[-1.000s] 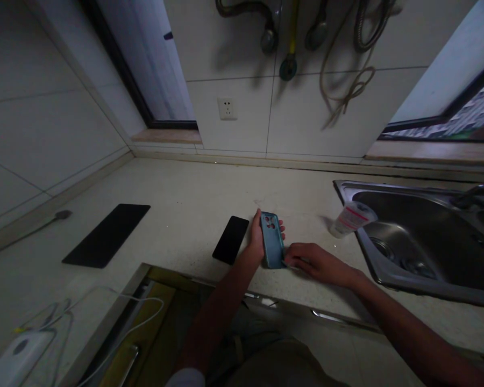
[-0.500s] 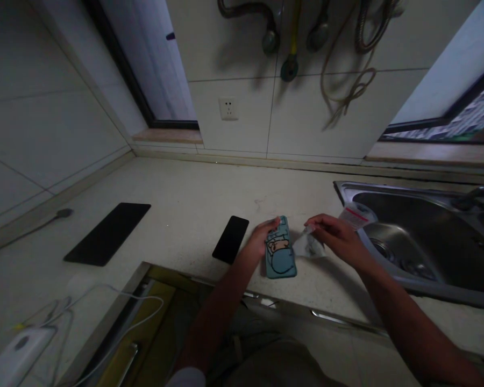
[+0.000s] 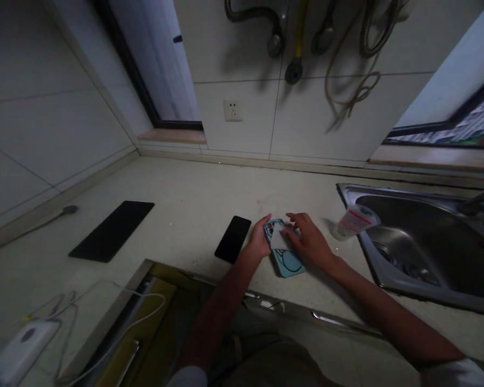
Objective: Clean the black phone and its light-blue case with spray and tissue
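Note:
A phone in a light blue case (image 3: 289, 265) with a black-line cartoon lies back up at the counter's front, slightly tilted. My left hand (image 3: 260, 237) is closed around its upper left edge, near the camera lenses. Over the upper part of the case lies a thin white wipe or tissue (image 3: 279, 240). My right hand (image 3: 307, 239) pinches this white piece with its fingertips and presses it against the case. Just left of my left hand rests a flat black phone-sized panel (image 3: 233, 238), not touched by either hand.
A clear plastic cup with a red label (image 3: 354, 221) stands by the steel sink (image 3: 381, 279) on the right. Leftward lie a larger black slab (image 3: 113, 231) and a white device with cables (image 3: 24, 349). The counter (image 3: 193, 199) ends at a front edge above drawers.
My right hand has moved left and brought the white piece from beside the case onto its upper back. The phone has turned slightly. The view has shifted a little.

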`<act>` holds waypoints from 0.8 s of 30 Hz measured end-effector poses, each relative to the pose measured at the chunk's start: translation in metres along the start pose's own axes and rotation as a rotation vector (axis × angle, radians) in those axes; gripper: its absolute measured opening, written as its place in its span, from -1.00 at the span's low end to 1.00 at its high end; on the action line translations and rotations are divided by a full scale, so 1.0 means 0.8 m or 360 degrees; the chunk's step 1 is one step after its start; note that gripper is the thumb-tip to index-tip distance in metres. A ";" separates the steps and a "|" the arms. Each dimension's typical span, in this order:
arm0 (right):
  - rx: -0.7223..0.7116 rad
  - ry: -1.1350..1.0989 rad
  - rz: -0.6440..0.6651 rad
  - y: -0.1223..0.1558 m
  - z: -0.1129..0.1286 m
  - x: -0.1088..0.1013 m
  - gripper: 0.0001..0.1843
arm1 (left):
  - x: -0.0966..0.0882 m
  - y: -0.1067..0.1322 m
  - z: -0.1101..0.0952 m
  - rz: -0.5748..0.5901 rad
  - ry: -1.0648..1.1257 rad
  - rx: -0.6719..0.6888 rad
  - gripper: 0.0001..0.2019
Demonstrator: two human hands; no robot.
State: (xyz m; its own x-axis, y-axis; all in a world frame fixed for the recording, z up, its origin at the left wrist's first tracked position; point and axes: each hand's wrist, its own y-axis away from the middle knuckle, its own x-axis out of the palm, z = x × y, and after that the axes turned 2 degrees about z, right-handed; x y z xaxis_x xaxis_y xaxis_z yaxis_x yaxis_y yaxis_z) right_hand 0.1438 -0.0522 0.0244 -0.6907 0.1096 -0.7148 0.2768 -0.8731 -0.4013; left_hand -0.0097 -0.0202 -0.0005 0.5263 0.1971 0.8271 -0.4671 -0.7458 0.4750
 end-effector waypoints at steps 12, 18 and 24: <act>-0.0477 0.0350 0.0431 0.062 0.016 0.033 -0.19 | 0.000 0.002 0.004 0.0107 0.0073 0.0014 -0.52; -0.0731 0.0390 0.0652 0.091 0.031 0.033 -0.14 | 0.008 0.013 -0.001 0.0021 0.0121 0.0144 -0.53; -0.0760 0.0442 0.0593 0.110 0.019 0.011 -0.10 | 0.000 0.009 -0.005 0.0089 0.0190 0.0172 -0.55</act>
State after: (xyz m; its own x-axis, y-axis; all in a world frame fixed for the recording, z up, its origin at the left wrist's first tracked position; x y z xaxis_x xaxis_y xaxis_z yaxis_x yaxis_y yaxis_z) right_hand 0.1518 -0.1351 -0.0083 -0.3116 0.0153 -0.9501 0.7734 -0.5768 -0.2630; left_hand -0.0156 -0.0231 0.0037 0.4106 0.2225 0.8843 -0.4110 -0.8205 0.3973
